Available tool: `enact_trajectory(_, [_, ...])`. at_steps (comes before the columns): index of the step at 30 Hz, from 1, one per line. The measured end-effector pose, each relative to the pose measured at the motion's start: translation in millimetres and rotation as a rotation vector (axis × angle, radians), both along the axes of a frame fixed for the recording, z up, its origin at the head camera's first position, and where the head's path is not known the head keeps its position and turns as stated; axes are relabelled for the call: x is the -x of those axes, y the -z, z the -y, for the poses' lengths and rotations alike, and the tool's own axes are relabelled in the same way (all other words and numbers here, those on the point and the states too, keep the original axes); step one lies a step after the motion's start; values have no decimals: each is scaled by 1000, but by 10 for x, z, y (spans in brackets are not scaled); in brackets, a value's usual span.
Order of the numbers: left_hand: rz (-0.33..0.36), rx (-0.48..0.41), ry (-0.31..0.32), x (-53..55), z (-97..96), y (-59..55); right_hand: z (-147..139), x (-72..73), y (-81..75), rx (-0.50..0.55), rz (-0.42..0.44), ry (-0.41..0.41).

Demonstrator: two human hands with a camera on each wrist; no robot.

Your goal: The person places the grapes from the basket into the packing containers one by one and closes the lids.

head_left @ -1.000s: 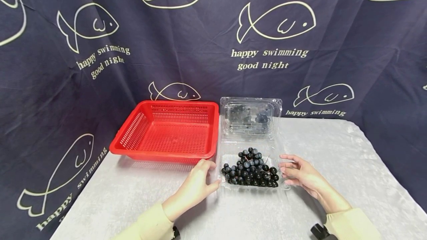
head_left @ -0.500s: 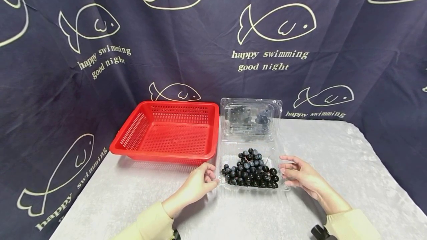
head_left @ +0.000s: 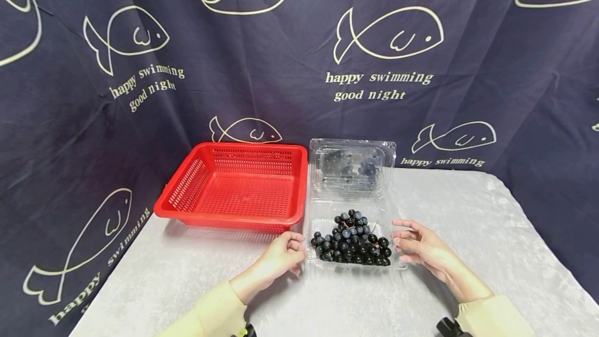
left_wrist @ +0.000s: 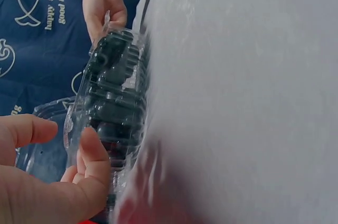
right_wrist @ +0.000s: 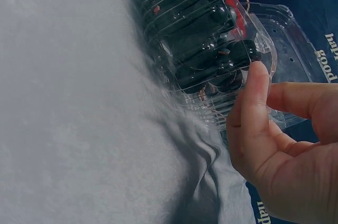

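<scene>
A clear plastic clamshell box [head_left: 355,266] sits on the table with its lid [head_left: 318,181] raised at the back. Dark grapes [head_left: 348,246] on their stems fill the front part of its base. At the box's left side is my left hand [head_left: 280,256], its fingers loosely bent and their tips right by the wall. In the left wrist view, a gap separates the thumb from the fingers [left_wrist: 94,147]. My right hand [head_left: 428,251] is at the opposite side, fingers spread and lightly bent. The right wrist view puts one of its fingertips [right_wrist: 257,73] at the box's rim.
A red perforated plastic basket [head_left: 299,212] stands to the left of the box, close beside it, with its inside bare. Grey-white cloth [head_left: 468,212] covers the table. A dark blue curtain [head_left: 281,82] with fish drawings hangs behind and at the sides.
My left hand has shifted slightly, its fingers drawing back from the basket's corner and bending inward beside the box. My right hand, the box and the grapes keep their places.
</scene>
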State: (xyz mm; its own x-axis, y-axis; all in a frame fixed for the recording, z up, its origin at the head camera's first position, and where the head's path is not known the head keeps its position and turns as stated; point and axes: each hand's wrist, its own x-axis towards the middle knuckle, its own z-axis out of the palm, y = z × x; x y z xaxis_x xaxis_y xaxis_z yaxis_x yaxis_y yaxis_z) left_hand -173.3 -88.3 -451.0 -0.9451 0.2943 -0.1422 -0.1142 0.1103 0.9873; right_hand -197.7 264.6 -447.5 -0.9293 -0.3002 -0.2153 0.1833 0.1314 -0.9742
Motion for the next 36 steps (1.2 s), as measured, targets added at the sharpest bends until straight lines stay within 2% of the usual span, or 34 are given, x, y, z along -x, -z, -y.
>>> enact_trajectory(5, [140,-170,6,38,-16,38,0,-9,-9,11,4,0])
enact_trajectory(9, [195,-240,14,64,-6,60,3,-10,-12,20,6,0])
enact_trajectory(16, [232,-299,23,83,-18,82,9,-5,4,0,10,10])
enact_trajectory(23, [267,-356,-6,80,-58,107,-3,-12,17,-28,5,17])
enact_trajectory(36, [295,-381,-55,92,-102,102,0,0,-2,-11,12,9])
